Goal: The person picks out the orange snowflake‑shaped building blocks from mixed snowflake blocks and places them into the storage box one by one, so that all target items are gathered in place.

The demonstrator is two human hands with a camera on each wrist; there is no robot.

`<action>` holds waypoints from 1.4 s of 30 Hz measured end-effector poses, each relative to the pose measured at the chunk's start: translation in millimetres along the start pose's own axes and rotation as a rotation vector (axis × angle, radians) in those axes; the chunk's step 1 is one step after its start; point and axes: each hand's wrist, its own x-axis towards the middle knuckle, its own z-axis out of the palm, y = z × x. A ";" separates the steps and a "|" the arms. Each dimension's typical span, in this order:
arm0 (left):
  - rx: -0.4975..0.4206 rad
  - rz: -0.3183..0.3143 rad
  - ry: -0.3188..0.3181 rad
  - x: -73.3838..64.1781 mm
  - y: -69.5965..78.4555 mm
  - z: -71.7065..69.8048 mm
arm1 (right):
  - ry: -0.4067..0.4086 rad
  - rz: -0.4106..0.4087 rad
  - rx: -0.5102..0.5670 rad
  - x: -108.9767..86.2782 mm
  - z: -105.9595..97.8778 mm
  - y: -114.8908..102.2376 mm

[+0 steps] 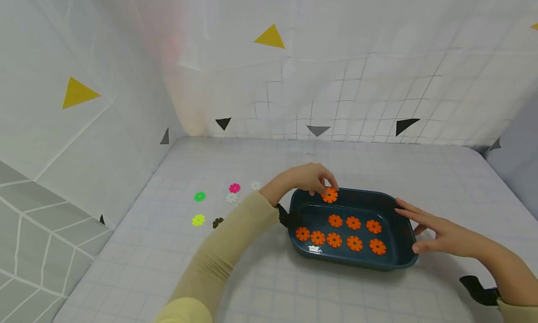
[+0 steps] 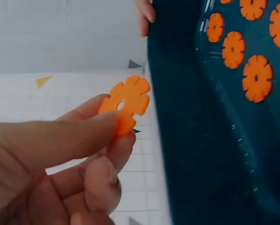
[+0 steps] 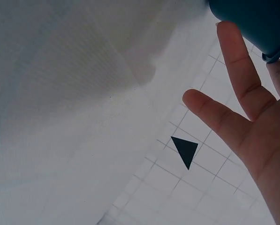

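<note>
My left hand (image 1: 308, 177) pinches an orange flower-shaped plastic disc (image 1: 333, 198) between thumb and fingers, over the far left rim of a dark teal tray (image 1: 361, 199). Close up in the left wrist view, the same disc (image 2: 139, 100) has notched edges and a hole at its centre. Several more orange discs (image 1: 355, 247) lie flat on the tray's floor, in two rough rows. At the tray's right end, my right hand (image 1: 447, 236) touches the rim with its fingers spread and thumb near the front corner. Its fingers look straight in the right wrist view, against the tray's outer wall (image 3: 254, 23).
Left of the tray lie loose discs: green (image 1: 199, 197), pink (image 1: 234, 188), yellow-green (image 1: 198, 220), black (image 1: 217, 222) and two whitish ones (image 1: 231, 198). The table (image 1: 260, 285) has a pale gridded cover. White sheeting (image 1: 210, 89) with coloured triangles stands behind and at the sides.
</note>
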 end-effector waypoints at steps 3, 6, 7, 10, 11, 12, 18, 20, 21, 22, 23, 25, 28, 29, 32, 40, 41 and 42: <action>0.006 -0.019 -0.029 6.9 -1.1 6.4 | 0.003 -0.014 0.002 -0.2 -0.3 -0.1; 0.040 -0.074 -0.062 12.3 -2.1 12.5 | 0.001 -0.026 0.006 -0.3 -0.4 -0.2; 0.061 -0.096 -0.075 14.2 -2.5 14.4 | 0.001 -0.027 0.007 -0.4 -0.4 -0.3; 0.116 -0.149 -0.111 19.3 -3.8 19.2 | -0.006 -0.018 0.009 -0.6 -0.5 -1.1; 0.133 -0.162 -0.122 20.8 -4.1 20.4 | -0.005 -0.013 0.011 -0.7 -0.5 -1.3; 0.150 -0.170 -0.134 22.1 -4.2 21.3 | -0.005 -0.012 0.011 -0.8 -0.6 -1.7; 0.207 -0.222 -0.192 27.1 -2.3 25.8 | -0.005 -0.010 0.017 -1.0 -1.3 -2.5; 0.236 -0.238 -0.201 28.5 -1.5 28.0 | -0.003 -0.015 0.015 -0.9 -1.4 -2.2; 0.251 -0.243 -0.205 29.3 -1.3 29.1 | 0.001 -0.017 0.015 -0.8 -1.3 -2.0; 0.262 -0.247 -0.207 30.1 -1.2 30.3 | 0.002 -0.017 0.016 -0.7 -1.3 -1.6; 0.272 -0.253 -0.208 30.9 -1.2 31.6 | 0.001 -0.021 0.016 -0.6 -1.4 -1.5; 0.282 -0.265 -0.211 32.3 -1.4 34.5 | -0.002 -0.017 0.018 -0.6 -1.6 -1.4; 0.292 -0.277 -0.224 34.7 -2.4 38.5 | -0.007 -0.003 0.023 -0.9 -1.4 -0.8; 0.298 -0.284 -0.231 35.8 -2.8 40.0 | -0.007 -0.003 0.023 -1.0 -1.4 -0.8; 0.322 -0.298 -0.258 39.1 -4.4 43.2 | -0.007 -0.003 0.025 -1.0 -1.4 -0.5; 0.386 -0.322 -0.302 43.3 -3.6 45.8 | -0.008 0.005 0.023 -0.7 -1.3 -0.2; 0.386 -0.322 -0.302 43.5 -4.0 46.0 | -0.008 0.011 0.026 -0.9 -1.1 0.1; 0.384 -0.322 -0.302 43.7 -4.4 46.3 | -0.009 0.012 0.027 -1.0 -1.0 0.3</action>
